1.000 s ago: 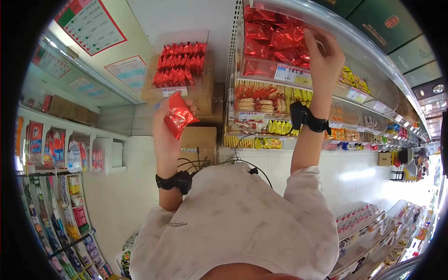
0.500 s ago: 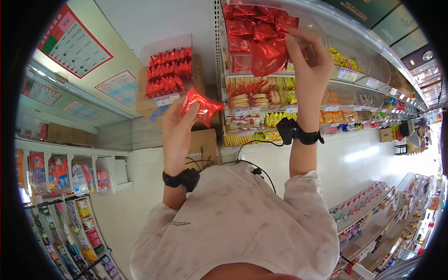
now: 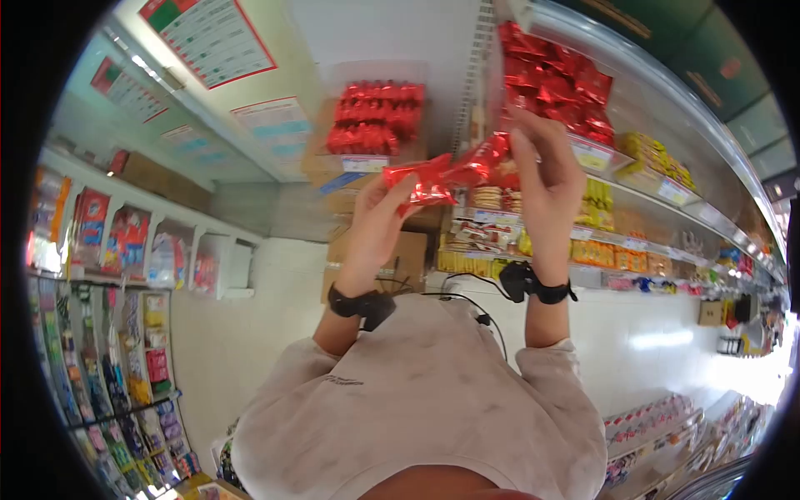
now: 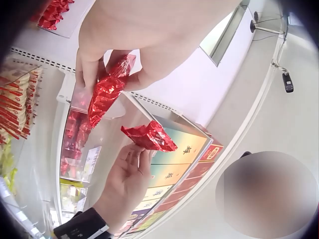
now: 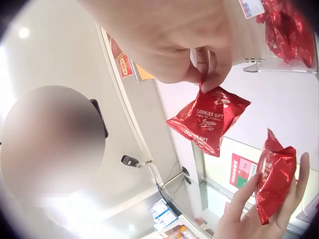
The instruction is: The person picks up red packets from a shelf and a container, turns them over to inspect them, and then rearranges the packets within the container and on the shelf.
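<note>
In the head view, the left hand (image 3: pixel 379 218) grasps a glossy red foil pillow-shaped packet (image 3: pixel 430 182) between thumb and fingers; the right hand (image 3: pixel 552 171) pinches a second glossy red foil packet (image 3: pixel 485 163) just right of it. Beyond, far right, lies a heap of shiny red foil packets (image 3: pixel 554 83) on the shelving; far left stand tidy rows of small red packets (image 3: pixel 379 117).

In the left wrist view, the two held packets hang apart, each in its own hand's fingers.

In the right wrist view, the second packet dangles by a corner, its white "COOKIES GIFT" lettering visible.

The step seems to be gathering packets from the shelving; the next move probably calls for passing the second packet across, with the left fingers loosening enough to take both.
</note>
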Demonstrator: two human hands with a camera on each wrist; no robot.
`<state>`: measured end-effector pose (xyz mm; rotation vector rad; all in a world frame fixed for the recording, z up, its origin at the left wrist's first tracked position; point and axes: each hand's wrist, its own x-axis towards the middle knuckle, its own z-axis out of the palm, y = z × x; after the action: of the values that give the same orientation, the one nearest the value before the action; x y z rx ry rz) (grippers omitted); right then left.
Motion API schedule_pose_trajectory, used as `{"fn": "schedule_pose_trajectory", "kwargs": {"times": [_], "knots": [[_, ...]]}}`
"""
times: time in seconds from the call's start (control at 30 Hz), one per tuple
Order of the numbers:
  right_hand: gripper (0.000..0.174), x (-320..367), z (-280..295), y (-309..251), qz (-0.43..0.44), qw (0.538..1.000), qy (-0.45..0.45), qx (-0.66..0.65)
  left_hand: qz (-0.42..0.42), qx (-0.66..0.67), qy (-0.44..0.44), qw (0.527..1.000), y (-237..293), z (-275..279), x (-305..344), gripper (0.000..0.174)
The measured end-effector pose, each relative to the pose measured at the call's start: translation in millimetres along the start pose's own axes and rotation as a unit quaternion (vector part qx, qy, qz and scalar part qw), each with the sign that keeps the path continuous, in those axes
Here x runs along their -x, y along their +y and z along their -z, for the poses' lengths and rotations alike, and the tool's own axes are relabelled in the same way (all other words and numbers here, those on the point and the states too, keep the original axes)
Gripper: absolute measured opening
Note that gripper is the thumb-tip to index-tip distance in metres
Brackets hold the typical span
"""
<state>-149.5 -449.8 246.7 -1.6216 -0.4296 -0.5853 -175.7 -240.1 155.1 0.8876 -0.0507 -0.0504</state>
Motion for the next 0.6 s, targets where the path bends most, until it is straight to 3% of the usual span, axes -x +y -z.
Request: {"fn": "schedule_pose_trajectory", "kwargs": {"times": [0.03, 0.07, 0.3, 0.5, 0.6], "knots": [[0.027, 1, -5, 2, -0.007, 1.000, -0.008, 0.009, -0.005, 0.001, 0.013, 1.000, -5, 3, 1, 0.025], [0.027, 4, -11, 3, -0.042, 0.997, -0.001, -0.067, -0.011, 0.002, 0.022, 1.000, -1, 10, 1, 0.025], [0.025, 0, -20, 7, 0.072, 0.996, -0.024, 0.039, -0.038, -0.031, 0.029, 0.998, 9, 5, 3, 0.032], [0.025, 1, -43, 4, 0.050, 0.987, -0.134, 0.070, 0.019, 0.083, 0.003, 0.996, 7, 2, 5, 0.038], [0.026, 8, -56, 13, -0.004, 0.983, -0.179, 0.050, 0.100, 0.136, -0.022, 0.985, 17, -7, 9, 0.041]]}}
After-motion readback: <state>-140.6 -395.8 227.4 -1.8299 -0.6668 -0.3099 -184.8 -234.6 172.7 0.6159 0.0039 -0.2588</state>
